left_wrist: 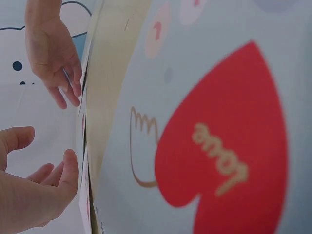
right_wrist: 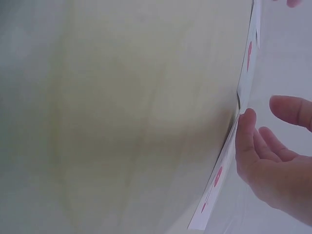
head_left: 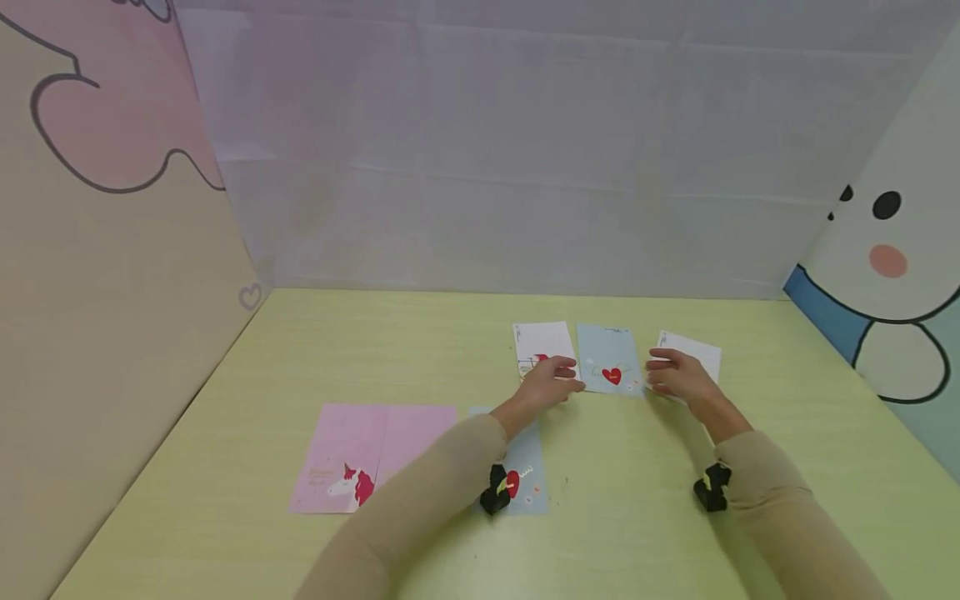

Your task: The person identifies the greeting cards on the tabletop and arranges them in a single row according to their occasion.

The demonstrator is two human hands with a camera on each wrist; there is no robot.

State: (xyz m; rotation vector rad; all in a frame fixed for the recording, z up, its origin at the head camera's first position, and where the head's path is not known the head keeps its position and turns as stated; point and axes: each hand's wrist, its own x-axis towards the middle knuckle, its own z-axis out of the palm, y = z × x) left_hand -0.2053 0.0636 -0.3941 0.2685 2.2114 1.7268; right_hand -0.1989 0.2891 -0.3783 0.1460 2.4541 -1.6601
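Over the right edge of a white card with a red print (head_left: 538, 335), my left hand (head_left: 550, 383) hovers with thumb and fingers apart, holding nothing. To its right lies a light blue card with a red heart (head_left: 609, 354). My right hand (head_left: 681, 375) is at the near left of another white card (head_left: 697, 348) and partly covers it. In the right wrist view its fingertips (right_wrist: 247, 117) are at the card edge, touching or very close, while the thumb stays apart. A second light blue heart card (head_left: 531, 475) lies beneath my left wrist, partly hidden.
Two adjoining pink panels lie at the left, a unicorn panel (head_left: 337, 462) and a plain-looking one (head_left: 416, 429); I cannot tell whether they are joined. My left sleeve covers part of them. A pale cloth wall (head_left: 525, 167) stands behind the yellow-green table (head_left: 600, 533), with printed panels on both sides.
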